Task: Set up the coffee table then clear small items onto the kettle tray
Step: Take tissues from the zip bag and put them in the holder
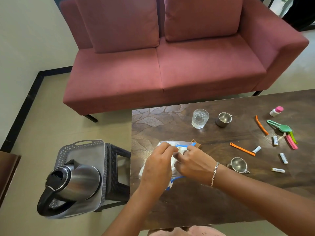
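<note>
Blue-edged plastic bag [166, 143] on the coffee table [187, 203], under left hand [157, 166] and right hand [193, 160] (both pinching its edge)

We note dark leaf-carved coffee table [196, 205]. On it: zip bag [168, 143] near left end, glass [200, 118], steel cup [223, 119] beside glass, second steel cup [238, 165] nearer us, orange clips [242, 149], four batteries [283, 158] scattered right, pink-capped bottle [276, 111], green squeezer [281, 126] far right.
</note>
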A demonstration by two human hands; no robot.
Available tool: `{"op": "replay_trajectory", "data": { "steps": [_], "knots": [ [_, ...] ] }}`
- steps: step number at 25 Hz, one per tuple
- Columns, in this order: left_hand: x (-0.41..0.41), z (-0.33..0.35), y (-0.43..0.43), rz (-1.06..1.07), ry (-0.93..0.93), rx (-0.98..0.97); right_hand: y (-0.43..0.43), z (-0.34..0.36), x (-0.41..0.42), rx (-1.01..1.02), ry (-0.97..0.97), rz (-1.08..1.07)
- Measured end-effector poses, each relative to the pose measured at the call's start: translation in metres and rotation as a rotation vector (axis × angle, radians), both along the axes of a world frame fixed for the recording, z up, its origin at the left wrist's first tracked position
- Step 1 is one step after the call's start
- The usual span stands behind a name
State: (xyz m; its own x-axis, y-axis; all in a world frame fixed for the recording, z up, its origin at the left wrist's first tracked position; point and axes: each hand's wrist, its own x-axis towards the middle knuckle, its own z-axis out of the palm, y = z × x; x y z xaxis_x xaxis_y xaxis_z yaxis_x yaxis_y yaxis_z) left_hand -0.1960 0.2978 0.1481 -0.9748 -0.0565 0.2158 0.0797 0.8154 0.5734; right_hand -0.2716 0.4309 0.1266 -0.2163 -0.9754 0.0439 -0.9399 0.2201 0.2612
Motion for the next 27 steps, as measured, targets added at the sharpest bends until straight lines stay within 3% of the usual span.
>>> {"op": "replay_trajectory", "data": {
  "steps": [10, 17, 21, 27],
  "knots": [
    [-0.006, -0.016, -0.001, -0.005, -0.111, 0.112, 0.020, 0.016, -0.006, -0.318, -0.007, 0.122],
    [-0.011, -0.012, -0.001, -0.103, -0.106, 0.169, 0.039, 0.075, -0.019, -0.446, -0.070, 0.128],
    [-0.012, -0.006, 0.002, -0.109, -0.124, 0.203, 0.044, 0.110, -0.031, -0.598, -0.153, 0.012],
    [-0.012, -0.006, 0.001, -0.088, -0.129, 0.123, 0.066, 0.149, -0.052, -0.807, -0.310, -0.387]
  ]
}}
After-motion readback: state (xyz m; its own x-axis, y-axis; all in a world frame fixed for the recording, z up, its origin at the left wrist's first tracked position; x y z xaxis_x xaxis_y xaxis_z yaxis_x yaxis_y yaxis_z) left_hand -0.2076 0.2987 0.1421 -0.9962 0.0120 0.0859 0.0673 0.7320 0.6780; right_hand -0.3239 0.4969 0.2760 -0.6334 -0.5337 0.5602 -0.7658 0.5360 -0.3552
